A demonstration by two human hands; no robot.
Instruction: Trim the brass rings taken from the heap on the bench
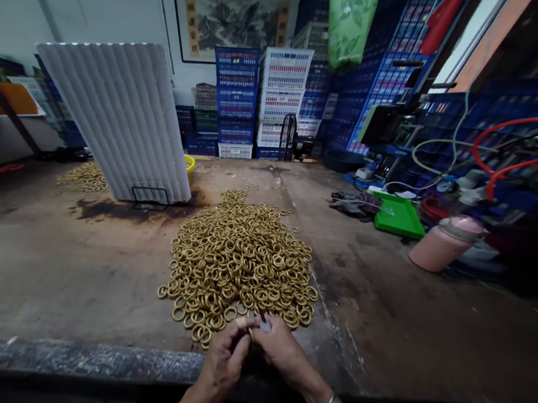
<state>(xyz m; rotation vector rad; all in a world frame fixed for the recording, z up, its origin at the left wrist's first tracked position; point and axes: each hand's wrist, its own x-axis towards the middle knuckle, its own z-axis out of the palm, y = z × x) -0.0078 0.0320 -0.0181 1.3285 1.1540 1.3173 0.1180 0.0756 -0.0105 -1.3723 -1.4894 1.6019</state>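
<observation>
A large heap of gold-coloured metal rings (240,258) lies on the table in front of me. At its near edge my left hand (227,353) is closed, thumb and fingers pinching a ring (251,335) of the same kind, mostly covered. Beside it, my right hand (277,347) is also closed, and its fingertips nearly meet those of the left. It grips a small dark-and-grey tool (264,323), whose exact kind I cannot make out.
A white corrugated panel (119,118) leans in a black wire stand at left, with more rings (83,176) behind it. To the right are a green tray (398,215), grey gloves (355,204) and a pink bottle (444,244). Stacked crates (234,98) stand beyond the table (60,278).
</observation>
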